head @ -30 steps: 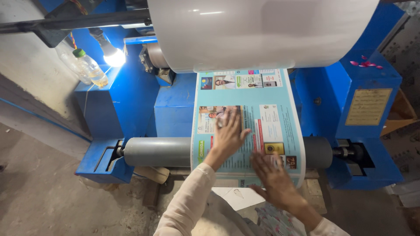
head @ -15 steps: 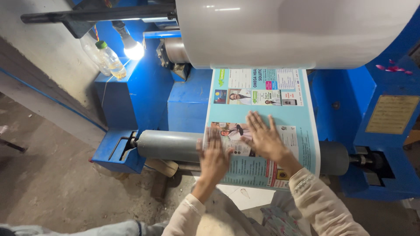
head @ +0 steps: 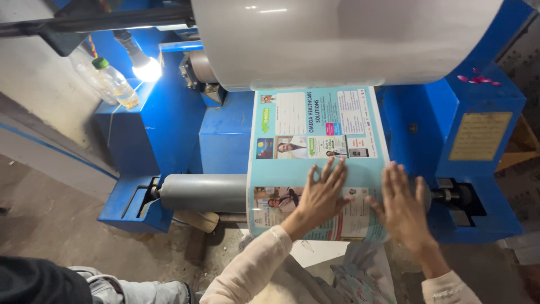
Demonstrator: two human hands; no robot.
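Centrally, printed sheet [head: 315, 152] pressed onto grey roller [head: 202, 192] by left hand [head: 322, 194], fingers spread; right hand [head: 402, 208] laid flat, spread, at sheet's right edge.

Both arms wear long, pale cream sleeves of a soft, slightly textured cloth. The left sleeve [head: 253, 264] enters from 6 o'clock and ends in a snug cuff at the wrist. The right sleeve [head: 450, 287] shows only its cuff end at 5 o'clock, with a faint woven pattern. The left hand [head: 323, 194] and right hand [head: 402, 205] are bare: no gloves, rings or watch visible.
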